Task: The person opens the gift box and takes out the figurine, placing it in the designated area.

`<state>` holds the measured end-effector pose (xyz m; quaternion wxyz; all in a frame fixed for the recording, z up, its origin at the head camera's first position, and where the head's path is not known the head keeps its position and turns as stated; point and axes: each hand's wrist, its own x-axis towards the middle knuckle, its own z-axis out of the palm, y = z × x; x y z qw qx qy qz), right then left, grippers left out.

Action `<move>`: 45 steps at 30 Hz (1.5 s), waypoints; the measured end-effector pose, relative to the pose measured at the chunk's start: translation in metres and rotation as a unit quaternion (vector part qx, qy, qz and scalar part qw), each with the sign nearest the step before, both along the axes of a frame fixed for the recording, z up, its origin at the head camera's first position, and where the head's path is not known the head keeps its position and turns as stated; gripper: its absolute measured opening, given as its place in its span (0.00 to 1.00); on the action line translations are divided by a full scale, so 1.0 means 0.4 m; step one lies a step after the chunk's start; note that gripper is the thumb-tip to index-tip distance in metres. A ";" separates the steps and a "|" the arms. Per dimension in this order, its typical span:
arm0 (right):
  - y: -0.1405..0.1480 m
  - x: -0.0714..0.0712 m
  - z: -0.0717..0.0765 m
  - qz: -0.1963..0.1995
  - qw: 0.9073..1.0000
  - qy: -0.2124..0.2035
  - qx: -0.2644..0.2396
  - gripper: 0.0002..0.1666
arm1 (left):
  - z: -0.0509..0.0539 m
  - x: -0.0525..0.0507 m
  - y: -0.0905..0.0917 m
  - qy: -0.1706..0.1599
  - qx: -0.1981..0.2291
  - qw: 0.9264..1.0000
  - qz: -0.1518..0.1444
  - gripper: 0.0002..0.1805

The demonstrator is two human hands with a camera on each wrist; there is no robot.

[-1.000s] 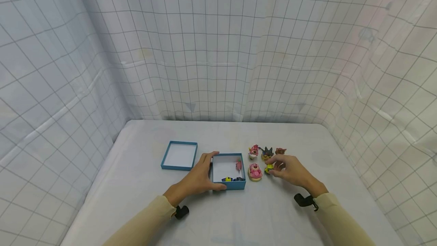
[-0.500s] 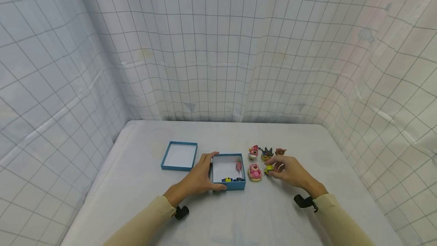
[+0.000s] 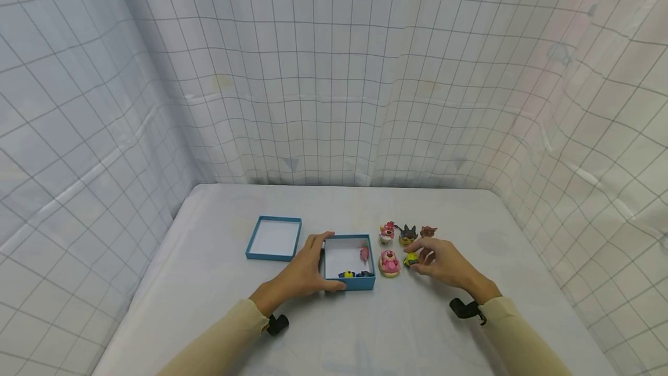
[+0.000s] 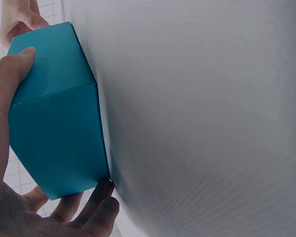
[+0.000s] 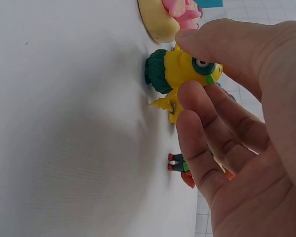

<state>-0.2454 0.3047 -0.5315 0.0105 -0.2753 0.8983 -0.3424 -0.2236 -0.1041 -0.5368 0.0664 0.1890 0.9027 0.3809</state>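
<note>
Blue box, one — figurines beside it, five.

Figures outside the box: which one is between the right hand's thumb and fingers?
The yellow figure with the green skirt. Only it is in the grasp of the right hand; the pink figure beside it is outside.

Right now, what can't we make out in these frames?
Head: yellow-green figurine, partly covered by the right hand.
Head: figurines inside the blue box, details too small.
Left wrist: blue box's inside, hidden by its sides.
Right wrist: pink figurine, cut off by the top edge.
</note>
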 end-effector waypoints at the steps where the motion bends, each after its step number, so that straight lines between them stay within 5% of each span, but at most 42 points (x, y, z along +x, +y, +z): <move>1: 0.000 0.000 0.000 0.001 1.000 0.001 0.001 0.23 | 0.000 0.000 0.000 -0.001 0.001 1.000 0.000 0.72; 45: -0.056 0.033 0.059 0.001 0.993 0.117 0.010 0.24 | 0.002 -0.001 -0.001 0.002 -0.004 1.000 0.000 0.71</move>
